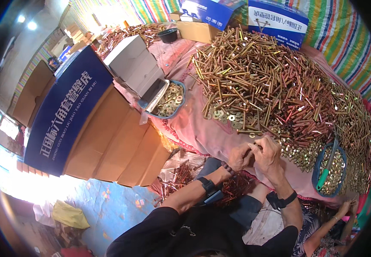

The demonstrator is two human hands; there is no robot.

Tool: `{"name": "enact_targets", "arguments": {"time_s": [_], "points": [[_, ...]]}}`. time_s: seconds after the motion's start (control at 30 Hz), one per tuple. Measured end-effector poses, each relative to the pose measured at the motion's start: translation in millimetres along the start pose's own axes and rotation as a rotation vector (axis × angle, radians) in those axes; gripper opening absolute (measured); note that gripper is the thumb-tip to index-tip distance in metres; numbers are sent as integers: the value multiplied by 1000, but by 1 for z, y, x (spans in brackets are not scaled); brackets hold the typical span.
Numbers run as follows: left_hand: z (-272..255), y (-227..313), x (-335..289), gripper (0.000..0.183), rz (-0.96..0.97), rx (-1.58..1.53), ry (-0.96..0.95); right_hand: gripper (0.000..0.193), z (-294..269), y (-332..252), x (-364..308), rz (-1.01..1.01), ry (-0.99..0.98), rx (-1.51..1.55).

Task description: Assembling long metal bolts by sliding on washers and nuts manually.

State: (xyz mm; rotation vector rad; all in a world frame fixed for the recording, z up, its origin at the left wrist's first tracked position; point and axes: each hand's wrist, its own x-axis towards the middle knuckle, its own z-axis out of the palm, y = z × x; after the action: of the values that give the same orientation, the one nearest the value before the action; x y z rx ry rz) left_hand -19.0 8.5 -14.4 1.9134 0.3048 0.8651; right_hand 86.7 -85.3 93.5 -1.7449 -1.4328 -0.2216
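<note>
My left hand (240, 157) and my right hand (267, 155) meet above the near edge of a pink cloth (220, 143). Both are closed, with the fingertips pinched together. Whatever they hold is too small or too covered to name. Just beyond them, a large heap of brass-coloured and reddish long bolts (254, 77) spreads over the cloth. Flat round washers (224, 116) lie along its near left edge. Beside my right hand is a pile of small nuts (299, 156). More long bolts (179, 182) lie below my left forearm.
A blue basket of washers (168, 103) stands left, beside white boxes (134, 64). On the right, a blue basket (343, 167) holds small metal parts and a green-handled tool (323, 177). A big blue-and-brown carton (76, 115) rises at left. Another person's hands (347, 208) show lower right.
</note>
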Motion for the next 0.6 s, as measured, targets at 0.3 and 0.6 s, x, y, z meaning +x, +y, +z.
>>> {"name": "enact_targets", "arguments": {"time_s": [0.3, 0.6], "points": [[2, -8, -3, 26, 42, -16, 21, 29, 6, -2, -1, -21, 44, -82], [6, -6, -1, 18, 130, -75, 58, 34, 3, 0, -7, 43, 38, -41]]}}
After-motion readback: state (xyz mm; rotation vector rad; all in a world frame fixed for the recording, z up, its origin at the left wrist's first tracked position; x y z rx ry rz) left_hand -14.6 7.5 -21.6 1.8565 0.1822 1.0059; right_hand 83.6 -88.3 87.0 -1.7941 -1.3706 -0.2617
